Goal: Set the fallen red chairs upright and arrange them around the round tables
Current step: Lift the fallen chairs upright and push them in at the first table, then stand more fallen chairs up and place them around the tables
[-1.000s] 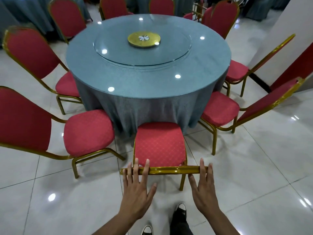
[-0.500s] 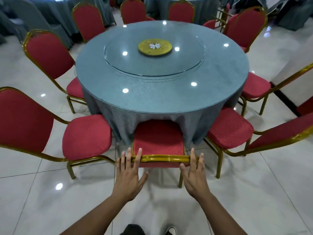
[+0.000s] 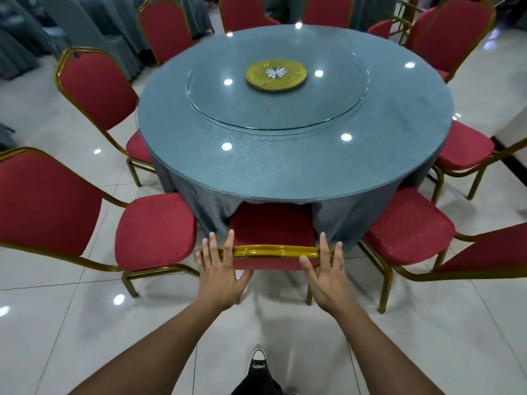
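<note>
A red chair (image 3: 272,228) with a gold frame stands upright right in front of me, its seat partly under the cloth of the round table (image 3: 293,161). My left hand (image 3: 218,270) and my right hand (image 3: 326,276) lie on the gold top rail of its back, one at each end. Fingers of both hands are straight and spread over the rail, thumbs below it. Several more red chairs ring the table, among them a near-left chair (image 3: 114,220) and a near-right chair (image 3: 410,232).
A glass turntable (image 3: 278,89) with a gold hub sits on the table top. Grey-draped tables stand at the far left. A white wall with a dark base runs along the right edge. Glossy white floor tiles (image 3: 71,332) spread around my feet.
Both hands have pushed the chair forward, and its seat has slid further under the tablecloth. I have stepped closer to the table, which now fills more of the view.
</note>
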Available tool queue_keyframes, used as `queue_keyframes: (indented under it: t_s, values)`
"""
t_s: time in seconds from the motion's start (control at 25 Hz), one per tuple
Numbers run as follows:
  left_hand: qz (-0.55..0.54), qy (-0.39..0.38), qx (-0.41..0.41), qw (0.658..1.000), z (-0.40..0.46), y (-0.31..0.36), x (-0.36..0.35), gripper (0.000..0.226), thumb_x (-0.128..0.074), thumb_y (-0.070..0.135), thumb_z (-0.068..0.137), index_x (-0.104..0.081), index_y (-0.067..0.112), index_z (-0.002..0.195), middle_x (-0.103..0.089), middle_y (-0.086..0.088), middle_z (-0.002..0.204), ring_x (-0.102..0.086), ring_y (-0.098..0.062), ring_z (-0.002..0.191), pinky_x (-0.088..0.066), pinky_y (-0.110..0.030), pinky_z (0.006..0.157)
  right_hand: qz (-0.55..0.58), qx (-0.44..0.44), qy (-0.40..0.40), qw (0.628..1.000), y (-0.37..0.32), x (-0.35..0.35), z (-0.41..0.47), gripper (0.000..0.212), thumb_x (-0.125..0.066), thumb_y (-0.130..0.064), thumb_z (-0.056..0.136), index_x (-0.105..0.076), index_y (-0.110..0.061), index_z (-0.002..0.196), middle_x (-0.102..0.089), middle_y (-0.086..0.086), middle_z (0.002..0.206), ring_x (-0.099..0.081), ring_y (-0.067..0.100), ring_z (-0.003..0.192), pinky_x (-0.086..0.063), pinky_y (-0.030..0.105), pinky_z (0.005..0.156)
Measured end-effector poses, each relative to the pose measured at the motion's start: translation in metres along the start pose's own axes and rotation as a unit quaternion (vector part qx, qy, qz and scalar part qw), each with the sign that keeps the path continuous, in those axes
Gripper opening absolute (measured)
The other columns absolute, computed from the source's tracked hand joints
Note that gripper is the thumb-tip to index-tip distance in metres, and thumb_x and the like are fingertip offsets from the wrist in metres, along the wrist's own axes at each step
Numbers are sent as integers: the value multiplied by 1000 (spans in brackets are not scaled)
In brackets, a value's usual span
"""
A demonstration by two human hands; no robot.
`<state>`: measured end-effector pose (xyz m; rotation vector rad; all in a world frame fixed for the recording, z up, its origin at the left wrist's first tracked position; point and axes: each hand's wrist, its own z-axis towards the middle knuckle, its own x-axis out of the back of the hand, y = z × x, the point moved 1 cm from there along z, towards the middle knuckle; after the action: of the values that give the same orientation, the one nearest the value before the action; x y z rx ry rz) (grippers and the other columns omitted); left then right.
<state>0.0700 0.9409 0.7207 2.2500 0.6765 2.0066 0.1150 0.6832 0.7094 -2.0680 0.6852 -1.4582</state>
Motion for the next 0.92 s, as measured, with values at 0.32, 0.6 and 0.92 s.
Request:
queue_keyframes:
  t_s: [0.32, 0.6, 0.92]
  values:
    - [-8, -14, 3, 1000, 68, 8, 10, 100, -50, 68, 87, 21, 43, 153, 25, -13, 164, 26, -33, 150, 9, -56, 121, -34, -19, -28, 999, -19, 20, 70, 78, -20, -86, 84, 22, -61, 145, 26, 2, 165, -1, 31, 155, -18, 57, 120]
    - [-17, -30, -8, 999, 101, 1, 20, 98, -52, 64, 88, 15, 39, 155, 18, -14, 165, 23, -35, 150, 10, -56, 120, -33, -52, -41, 997, -41, 22, 97, 81, -23, -86, 84, 13, -57, 150, 19, 4, 167, -5, 35, 154, -21, 62, 118]
    - [11, 8, -27, 1000, 99, 16, 29, 64, -55, 57, 89, -37, 26, 142, -40, -3, 149, -20, -31, 149, -7, -67, 119, -21, -70, -37, 997, -62, 19, 73, 69, -39, -76, 90, -21, -41, 148, -4, 12, 165, -14, 36, 151, -27, 54, 117]
